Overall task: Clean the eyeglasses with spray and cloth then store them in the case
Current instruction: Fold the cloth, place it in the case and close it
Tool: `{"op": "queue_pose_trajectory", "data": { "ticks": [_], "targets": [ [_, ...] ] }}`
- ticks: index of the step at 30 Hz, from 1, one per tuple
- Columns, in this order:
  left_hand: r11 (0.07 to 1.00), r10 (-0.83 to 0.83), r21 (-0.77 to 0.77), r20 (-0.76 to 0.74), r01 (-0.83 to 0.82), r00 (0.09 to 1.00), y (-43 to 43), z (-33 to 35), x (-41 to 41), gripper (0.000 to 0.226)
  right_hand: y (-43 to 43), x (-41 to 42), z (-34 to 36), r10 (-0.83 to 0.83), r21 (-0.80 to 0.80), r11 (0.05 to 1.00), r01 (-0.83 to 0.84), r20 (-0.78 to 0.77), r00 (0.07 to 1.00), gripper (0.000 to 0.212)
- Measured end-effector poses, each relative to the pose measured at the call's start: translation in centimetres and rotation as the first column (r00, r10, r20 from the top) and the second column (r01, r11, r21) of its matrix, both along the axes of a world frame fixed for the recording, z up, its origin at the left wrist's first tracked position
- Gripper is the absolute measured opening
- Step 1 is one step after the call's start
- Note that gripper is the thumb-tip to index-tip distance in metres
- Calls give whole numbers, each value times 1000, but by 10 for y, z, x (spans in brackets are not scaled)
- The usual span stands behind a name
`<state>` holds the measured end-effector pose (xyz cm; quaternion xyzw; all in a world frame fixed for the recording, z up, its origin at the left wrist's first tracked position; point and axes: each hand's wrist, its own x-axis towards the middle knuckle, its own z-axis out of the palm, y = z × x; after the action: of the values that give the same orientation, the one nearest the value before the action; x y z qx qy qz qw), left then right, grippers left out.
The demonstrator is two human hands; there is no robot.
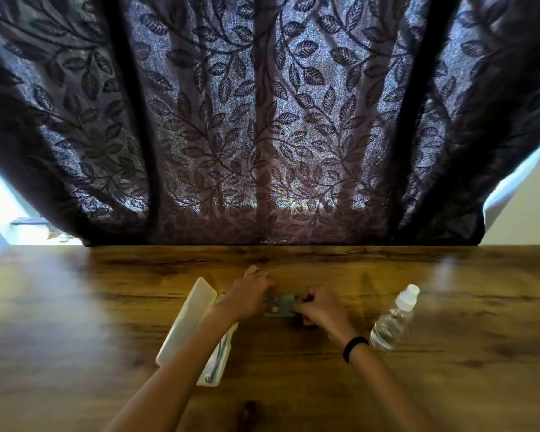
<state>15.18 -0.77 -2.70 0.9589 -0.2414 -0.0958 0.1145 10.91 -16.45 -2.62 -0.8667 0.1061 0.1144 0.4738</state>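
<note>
Lower centre-left of the frame: white case lying open on the wooden counter, something thin and dark inside its lower half, too blurred to name, partly hidden under the left forearm. Just right of it, left hand and right hand close together, fingers curled and pinching opposite edges of a small teal cloth; eyeglasses not clearly made out between them. Further right, clear spray bottle with white cap leaning on the counter, apart from both hands, black band on the right wrist nearby.
</note>
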Motion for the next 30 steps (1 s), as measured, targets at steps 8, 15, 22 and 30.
{"op": "queue_pose_trajectory", "data": {
  "ticks": [8,15,22,30],
  "targets": [
    [870,109,-459,-183,-183,977,22,22,-25,17,-4,-9,17,-49,487,873,27,34,998,9],
    [636,252,-633,-371,-442,894,66,38,-79,11,38,-5,29,161,487,845,-219,160,974,9],
    [531,372,-642,-410,-553,833,104,43,-109,22,84,-6,38,296,487,798,-356,198,934,11],
    [576,322,-630,-411,-521,853,126,36,-133,36,102,-14,50,479,400,752,-524,215,851,13]
  ]
}}
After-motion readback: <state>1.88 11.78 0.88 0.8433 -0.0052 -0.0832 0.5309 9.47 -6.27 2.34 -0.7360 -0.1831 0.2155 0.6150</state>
